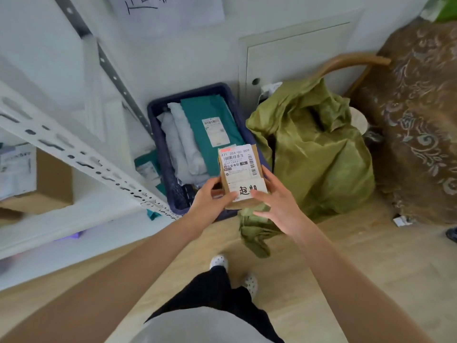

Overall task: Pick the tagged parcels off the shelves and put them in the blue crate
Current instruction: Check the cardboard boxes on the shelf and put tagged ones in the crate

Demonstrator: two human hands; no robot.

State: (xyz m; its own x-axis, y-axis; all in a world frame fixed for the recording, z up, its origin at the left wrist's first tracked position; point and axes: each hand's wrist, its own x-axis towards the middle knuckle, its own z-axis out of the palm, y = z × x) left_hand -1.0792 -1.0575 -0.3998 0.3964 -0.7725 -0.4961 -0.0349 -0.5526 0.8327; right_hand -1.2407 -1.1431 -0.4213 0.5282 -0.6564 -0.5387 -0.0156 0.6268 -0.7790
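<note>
Left hand point(212, 198) and right hand point(280, 206) pinch a labelled cardboard parcel point(241, 174) by thumb and fingers above the blue crate point(162, 157) at 12 o'clock; white shelving point(61, 144) at 9, green sack point(316, 149) at 2, patterned armchair point(420, 107) at 3, on pale wood floor point(346, 268).

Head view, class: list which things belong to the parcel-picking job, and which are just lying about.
Job in hand: brown parcel, held by the left hand and right hand; blue crate; teal parcel inside it; shelves.
Lying about: green bag; patterned chair.
</note>
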